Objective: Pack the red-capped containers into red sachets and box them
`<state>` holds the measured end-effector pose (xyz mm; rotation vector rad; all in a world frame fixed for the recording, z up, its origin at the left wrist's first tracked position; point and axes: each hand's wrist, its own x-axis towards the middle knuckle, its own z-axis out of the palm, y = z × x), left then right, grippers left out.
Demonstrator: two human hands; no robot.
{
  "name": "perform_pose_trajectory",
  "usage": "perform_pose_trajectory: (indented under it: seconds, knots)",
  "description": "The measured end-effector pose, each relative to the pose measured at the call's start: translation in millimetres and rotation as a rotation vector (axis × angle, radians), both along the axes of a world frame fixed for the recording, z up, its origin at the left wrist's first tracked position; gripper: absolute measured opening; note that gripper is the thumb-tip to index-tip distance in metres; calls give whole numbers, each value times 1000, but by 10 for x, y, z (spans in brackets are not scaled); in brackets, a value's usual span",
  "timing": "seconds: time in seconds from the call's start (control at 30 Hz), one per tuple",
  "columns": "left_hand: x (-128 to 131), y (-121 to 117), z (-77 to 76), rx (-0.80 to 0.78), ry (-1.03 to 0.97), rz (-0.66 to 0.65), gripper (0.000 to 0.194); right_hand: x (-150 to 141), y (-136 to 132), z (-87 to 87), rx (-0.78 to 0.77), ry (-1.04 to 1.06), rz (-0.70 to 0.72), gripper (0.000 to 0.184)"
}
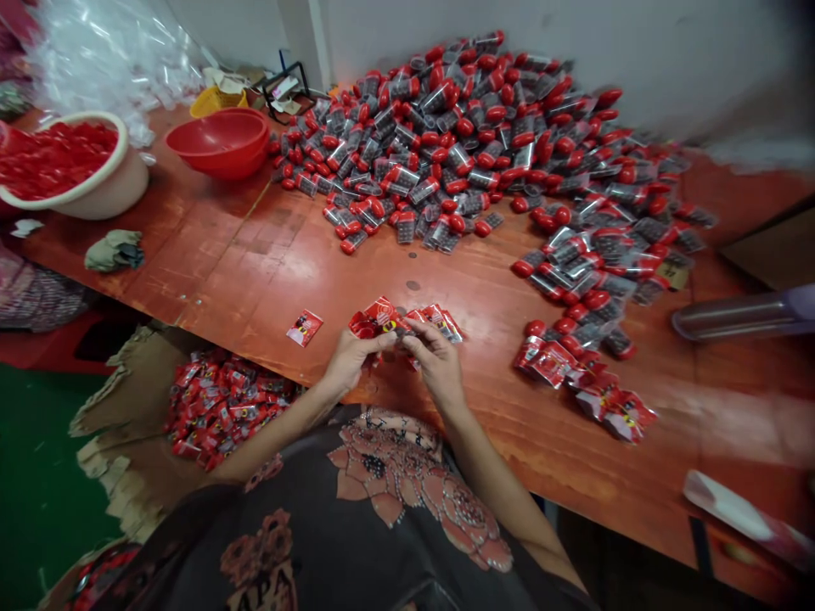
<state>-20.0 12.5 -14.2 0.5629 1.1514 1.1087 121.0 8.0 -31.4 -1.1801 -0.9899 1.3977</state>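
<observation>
Near the table's front edge, my left hand (350,360) is closed on a shiny red printed packet (377,316). My right hand (441,363) meets it from the other side, thumb and fingers pinched together. Whatever lies between the right fingertips is small and blurred, so I cannot make it out. Just beyond the right fingers, several similar red packets (444,321) lie overlapped on the table. One single flat packet (304,327) rests to the left of my left hand.
A large heap of clear tubes with red caps (439,127) covers the back of the wooden table (255,246). More packets (598,382) lie at right. A red bowl (220,140) and white tub (131,170) stand at left. Below, a cardboard box (137,399) holds many packets.
</observation>
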Motion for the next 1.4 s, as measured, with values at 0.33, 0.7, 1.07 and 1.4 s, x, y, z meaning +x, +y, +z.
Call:
perform_pose_trajectory:
  seconds: [0.33, 0.7, 1.07, 1.4]
  knots:
    - [-23, 159, -138, -125, -192, -130, 30, 342, 60, -163, -104, -214, -135, 24]
    - [-31, 293, -89, -206, -382, -123, 51, 100, 254, -78, 96, -418, 49, 38]
    - [-137, 409, -364, -135, -214, 17, 32, 32, 755, -73, 135, -365, 145, 46]
    - [-287, 852, -78, -210, -194, 172, 17, -84, 1967, -165, 211, -782, 43, 37]
